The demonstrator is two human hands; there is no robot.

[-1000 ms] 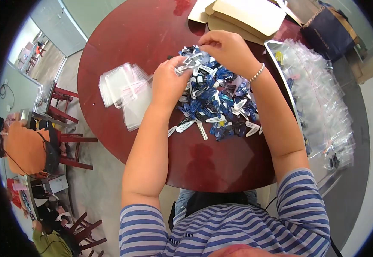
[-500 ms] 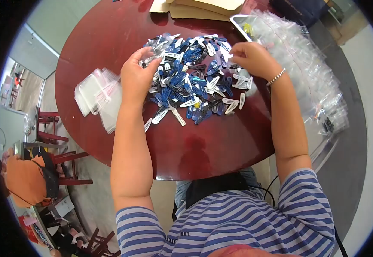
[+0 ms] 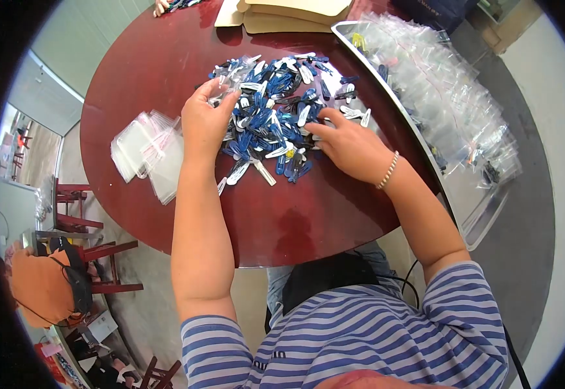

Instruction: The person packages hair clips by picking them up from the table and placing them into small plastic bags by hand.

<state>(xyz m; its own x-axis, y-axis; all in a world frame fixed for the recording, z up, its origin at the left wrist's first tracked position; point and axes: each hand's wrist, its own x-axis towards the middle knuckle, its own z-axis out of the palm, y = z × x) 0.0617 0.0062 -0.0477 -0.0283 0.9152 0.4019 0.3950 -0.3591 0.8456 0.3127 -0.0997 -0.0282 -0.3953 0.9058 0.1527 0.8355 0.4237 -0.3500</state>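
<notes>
A heap of blue, white and black snap hair clips lies on the round red table. My left hand is at the heap's left edge, its fingers closed round a clear plastic bag. What the bag contains is hard to make out. My right hand reaches in over the right side of the heap, fingers apart, fingertips close to the clips. No clip shows clearly between them. Left of my left forearm lies a stack of flat clear zip bags.
Along the right edge of the table stands a white-rimmed tray piled with clear bags. An open cardboard box sits at the back. Another person's hand shows at the top left beside more clips.
My right hand has come from the heap's far right edge leftward and nearer to me, over the clips. My left hand stays nearly in place. Another person's hand now shows at the top left.
</notes>
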